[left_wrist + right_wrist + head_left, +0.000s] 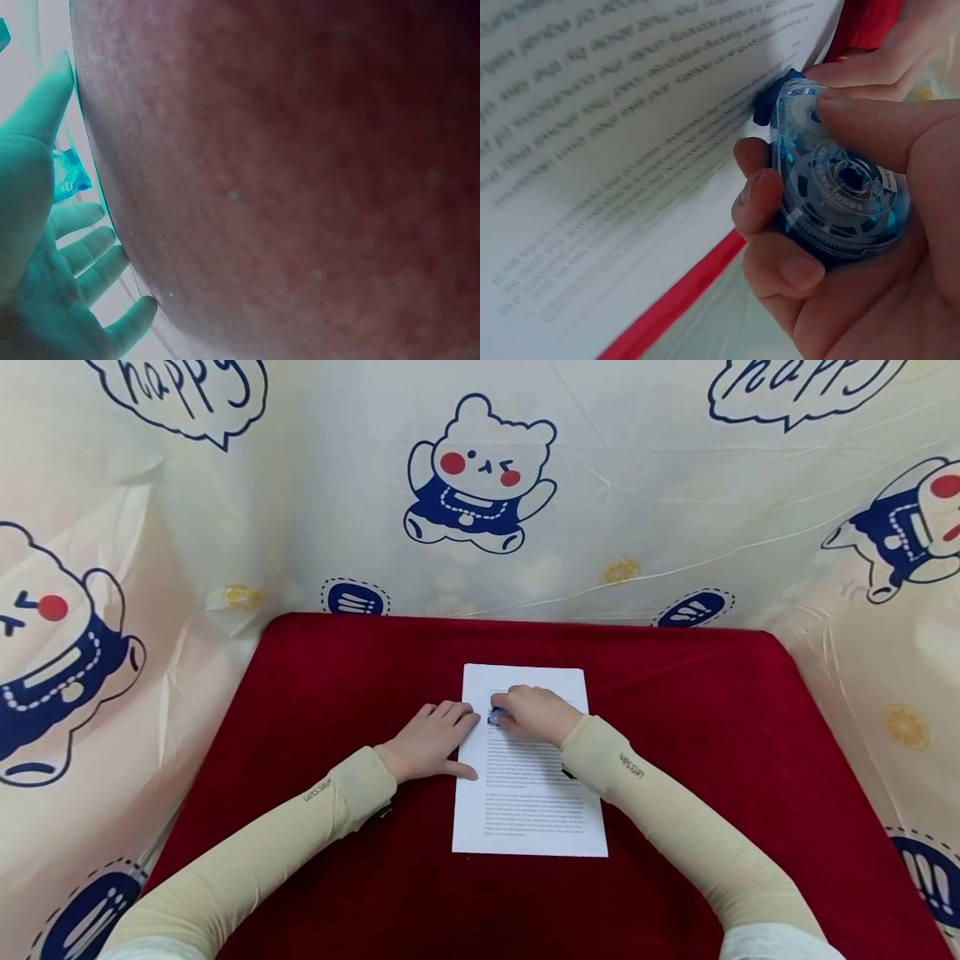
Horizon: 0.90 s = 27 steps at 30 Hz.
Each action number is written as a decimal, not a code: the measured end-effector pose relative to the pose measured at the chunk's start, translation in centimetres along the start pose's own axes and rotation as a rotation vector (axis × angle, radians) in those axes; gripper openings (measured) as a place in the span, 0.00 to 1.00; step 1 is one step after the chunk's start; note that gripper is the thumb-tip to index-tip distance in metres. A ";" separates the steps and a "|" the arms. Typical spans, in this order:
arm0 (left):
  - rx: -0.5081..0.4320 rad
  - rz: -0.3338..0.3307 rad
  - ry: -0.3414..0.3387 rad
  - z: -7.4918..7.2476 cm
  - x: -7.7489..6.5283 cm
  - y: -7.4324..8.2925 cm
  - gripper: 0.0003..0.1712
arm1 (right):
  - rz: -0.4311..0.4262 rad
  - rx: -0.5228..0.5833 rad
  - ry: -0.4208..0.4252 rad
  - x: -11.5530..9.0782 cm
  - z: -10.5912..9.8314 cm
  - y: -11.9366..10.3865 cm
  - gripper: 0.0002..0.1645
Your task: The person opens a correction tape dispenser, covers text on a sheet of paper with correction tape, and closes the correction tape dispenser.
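Note:
My right hand (536, 714) grips a blue, see-through correction tape dispenser (840, 176), its thumb on one side and its fingers curled round the other. The dispenser's blue tip (769, 101) is right at the printed text of a white sheet of paper (525, 827). In the head view most of the dispenser hides behind the right hand. My left hand (431, 739) lies flat with fingers spread, fingertips and thumb on the paper's left edge. In the left wrist view that hand (60, 277) shows its palm side, with the blue dispenser visible beyond the thumb.
A dark red cloth (337, 677) covers the table under the paper. Behind and beside the table hangs a pale curtain (315, 510) with cartoon bears. The paper's upper right corner shows a second sheet edge beneath.

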<state>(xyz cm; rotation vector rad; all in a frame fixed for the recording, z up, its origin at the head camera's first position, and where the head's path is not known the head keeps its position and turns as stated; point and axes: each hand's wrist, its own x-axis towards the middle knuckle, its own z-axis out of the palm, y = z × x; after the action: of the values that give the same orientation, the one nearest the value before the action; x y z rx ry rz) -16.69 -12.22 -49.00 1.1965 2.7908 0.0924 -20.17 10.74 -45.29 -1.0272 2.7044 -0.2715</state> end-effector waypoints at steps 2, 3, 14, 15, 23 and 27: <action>0.003 0.005 0.013 -0.1 -0.1 0.0 0.56 | 0.003 -0.028 -0.004 0.1 -0.1 -0.2 0.07; 0.003 0.008 0.020 -0.1 -0.1 0.0 0.56 | 0.007 -0.038 -0.005 0.2 0.0 -0.2 0.07; 0.006 0.007 0.010 0.0 0.1 0.1 0.56 | 0.027 -0.054 -0.030 0.1 -0.6 -0.3 0.10; 0.008 0.005 0.008 0.0 0.1 0.1 0.56 | 0.029 -0.056 -0.032 0.2 -0.6 -0.3 0.10; 0.014 -0.003 -0.009 -0.3 0.0 0.1 0.57 | 0.059 -0.051 -0.053 0.0 -0.3 0.1 0.12; 0.018 -0.005 -0.012 -0.3 0.0 0.2 0.57 | 0.073 -0.037 -0.056 -0.2 -0.2 0.3 0.11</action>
<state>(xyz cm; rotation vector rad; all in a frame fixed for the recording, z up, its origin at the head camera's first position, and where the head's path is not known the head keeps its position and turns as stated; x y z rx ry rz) -16.60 -12.09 -48.64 1.1904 2.7902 0.0598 -20.25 11.08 -45.11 -0.9297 2.6988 -0.1776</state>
